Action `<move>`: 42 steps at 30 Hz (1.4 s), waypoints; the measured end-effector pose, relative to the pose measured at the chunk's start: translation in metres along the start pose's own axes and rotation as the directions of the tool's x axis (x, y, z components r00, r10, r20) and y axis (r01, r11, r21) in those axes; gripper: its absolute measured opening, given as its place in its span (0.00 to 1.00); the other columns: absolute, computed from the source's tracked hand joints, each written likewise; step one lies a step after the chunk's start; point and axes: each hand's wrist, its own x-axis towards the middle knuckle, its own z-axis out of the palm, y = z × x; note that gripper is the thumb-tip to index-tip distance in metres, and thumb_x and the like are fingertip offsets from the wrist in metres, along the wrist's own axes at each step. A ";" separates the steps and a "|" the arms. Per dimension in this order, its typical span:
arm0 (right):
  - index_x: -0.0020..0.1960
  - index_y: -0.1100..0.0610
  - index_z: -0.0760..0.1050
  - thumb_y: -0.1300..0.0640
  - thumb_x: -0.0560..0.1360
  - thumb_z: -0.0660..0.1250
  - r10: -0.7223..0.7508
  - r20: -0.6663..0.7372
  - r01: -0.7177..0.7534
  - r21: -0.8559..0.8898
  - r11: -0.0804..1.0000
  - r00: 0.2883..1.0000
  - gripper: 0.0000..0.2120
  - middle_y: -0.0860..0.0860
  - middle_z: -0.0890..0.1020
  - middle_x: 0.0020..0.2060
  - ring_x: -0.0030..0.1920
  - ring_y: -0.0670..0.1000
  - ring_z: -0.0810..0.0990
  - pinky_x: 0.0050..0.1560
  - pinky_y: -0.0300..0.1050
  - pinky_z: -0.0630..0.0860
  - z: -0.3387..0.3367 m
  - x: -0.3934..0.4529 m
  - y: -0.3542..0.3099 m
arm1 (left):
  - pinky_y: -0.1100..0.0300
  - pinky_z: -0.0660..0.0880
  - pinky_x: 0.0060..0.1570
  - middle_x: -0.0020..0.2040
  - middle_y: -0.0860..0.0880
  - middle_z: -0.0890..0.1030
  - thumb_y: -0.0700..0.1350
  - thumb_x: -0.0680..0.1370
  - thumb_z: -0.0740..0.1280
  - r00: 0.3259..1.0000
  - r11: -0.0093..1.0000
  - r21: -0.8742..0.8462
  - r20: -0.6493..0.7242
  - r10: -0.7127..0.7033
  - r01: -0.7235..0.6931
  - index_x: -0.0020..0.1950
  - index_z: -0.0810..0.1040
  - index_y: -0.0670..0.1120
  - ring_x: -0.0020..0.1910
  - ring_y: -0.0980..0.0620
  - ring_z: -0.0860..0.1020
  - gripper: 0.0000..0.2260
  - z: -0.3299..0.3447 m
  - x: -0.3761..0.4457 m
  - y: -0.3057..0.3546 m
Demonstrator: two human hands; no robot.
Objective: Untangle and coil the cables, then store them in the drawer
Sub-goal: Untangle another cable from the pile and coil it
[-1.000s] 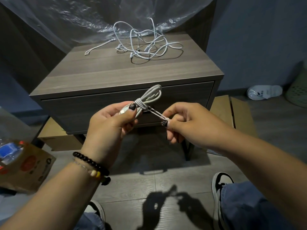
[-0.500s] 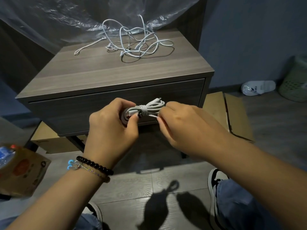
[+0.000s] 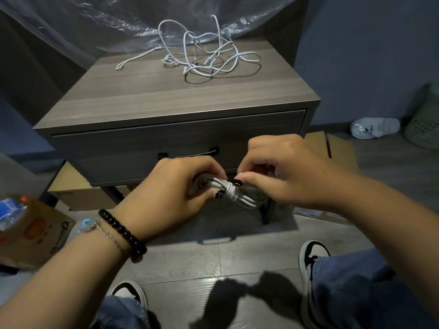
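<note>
A coiled white cable (image 3: 234, 192), bound round its middle by its own turns, is held in front of the nightstand's drawer. My left hand (image 3: 173, 193) grips the bundle's left end, thumb by the wrap. My right hand (image 3: 282, 172) pinches the bundle at the wrap, its fingers curled over the right end. A tangle of white cables (image 3: 204, 57) lies at the back of the nightstand top (image 3: 166, 98). The drawer (image 3: 118, 157) is closed, with a dark handle (image 3: 187, 151) just above my hands.
Flat cardboard boxes (image 3: 339, 148) lie under and beside the nightstand. A printed carton with a bottle (image 3: 31, 231) stands on the floor at the left. A white slipper (image 3: 375, 128) and a green basket (image 3: 425, 119) sit by the right wall. My shoes (image 3: 313, 255) are below.
The loose cable end that my right hand was pulling out has been drawn in, and both hands have closed together on the bundle, now lower in front of the drawer.
</note>
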 end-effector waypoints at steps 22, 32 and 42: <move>0.36 0.56 0.81 0.59 0.64 0.76 0.422 0.109 -0.354 0.747 0.562 0.900 0.05 0.56 0.84 0.37 0.37 0.51 0.81 0.43 0.45 0.79 0.019 0.004 -0.025 | 0.53 0.81 0.43 0.51 0.55 0.83 0.38 0.72 0.71 0.910 0.947 0.187 -0.277 0.307 -0.263 0.49 0.76 0.50 0.50 0.54 0.83 0.10 -0.011 -0.016 -0.013; 0.38 0.59 0.81 0.64 0.68 0.75 0.428 -0.102 -0.204 0.766 0.610 0.898 0.04 0.51 0.83 0.35 0.37 0.48 0.82 0.40 0.39 0.78 0.025 0.003 -0.030 | 0.56 0.78 0.54 0.63 0.44 0.77 0.27 0.69 0.70 0.877 0.964 0.147 -0.402 0.264 -0.223 0.44 0.78 0.38 0.58 0.56 0.79 0.09 -0.005 -0.010 -0.008; 0.39 0.66 0.79 0.64 0.72 0.74 -0.084 -0.516 0.134 0.060 0.989 0.852 0.07 0.56 0.79 0.39 0.40 0.52 0.78 0.41 0.43 0.74 0.030 0.002 -0.015 | 0.52 0.78 0.55 0.55 0.40 0.82 0.33 0.66 0.63 0.892 0.396 -0.916 -0.122 -0.436 0.069 0.58 0.77 0.36 0.56 0.45 0.81 0.20 -0.009 0.003 0.008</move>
